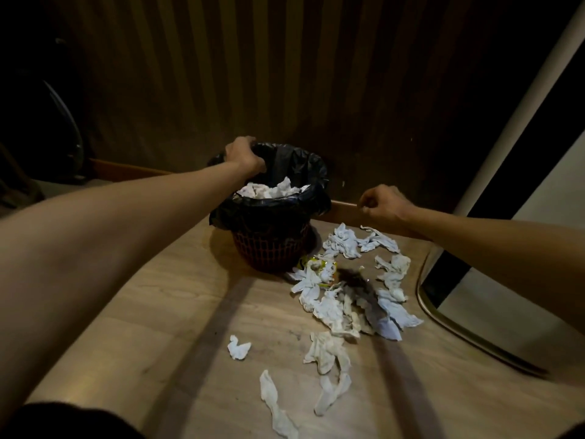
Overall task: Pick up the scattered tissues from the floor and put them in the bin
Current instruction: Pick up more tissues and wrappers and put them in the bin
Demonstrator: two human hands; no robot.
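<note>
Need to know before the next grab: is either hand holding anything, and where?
Left hand grips the bin liner at its back-left rim. Right hand is curled; nothing visible in it.

home room | wood-plank floor (158, 312) | striped dark wall panelling (221, 74) | lined wastebasket (272, 248)

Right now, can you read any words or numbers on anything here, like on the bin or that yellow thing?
No words or numbers can be read.
Yellow wrapper on the floor by the bin: any print is too small and blurred.
Bin and its black bag: no label shows.
Tissues: plain.
</note>
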